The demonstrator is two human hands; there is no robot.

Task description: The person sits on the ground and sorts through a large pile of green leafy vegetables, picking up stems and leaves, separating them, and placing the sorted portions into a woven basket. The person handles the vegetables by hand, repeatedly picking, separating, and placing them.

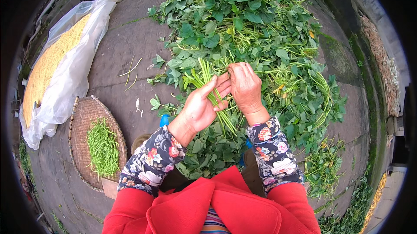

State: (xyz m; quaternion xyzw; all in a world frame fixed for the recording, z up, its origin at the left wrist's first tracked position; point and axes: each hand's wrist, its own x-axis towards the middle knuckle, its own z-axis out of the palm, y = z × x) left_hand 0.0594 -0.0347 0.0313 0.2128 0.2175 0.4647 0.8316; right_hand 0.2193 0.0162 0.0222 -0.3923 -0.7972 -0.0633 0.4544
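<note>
In my left hand [198,107] lies a bunch of green stems [224,116], held across the palm under the thumb. My right hand [246,85] is close beside it, its fingers bent near the left fingertips; whether something thin is pinched there is hidden. Both forearms wear floral sleeve covers. Beneath and beyond the hands spreads a large heap of leafy green vines [237,15], with a few yellow leaves among them. To the left, a woven bamboo basket [79,120] holds a pile of thin green stems [103,147].
Yellow grain [55,67] lies on a white plastic sheet [84,54] at the upper left. A few loose stems [130,71] are on the stone paving [130,41]. A smaller vine pile [324,168] sits at the right, near a mossy edge [371,116].
</note>
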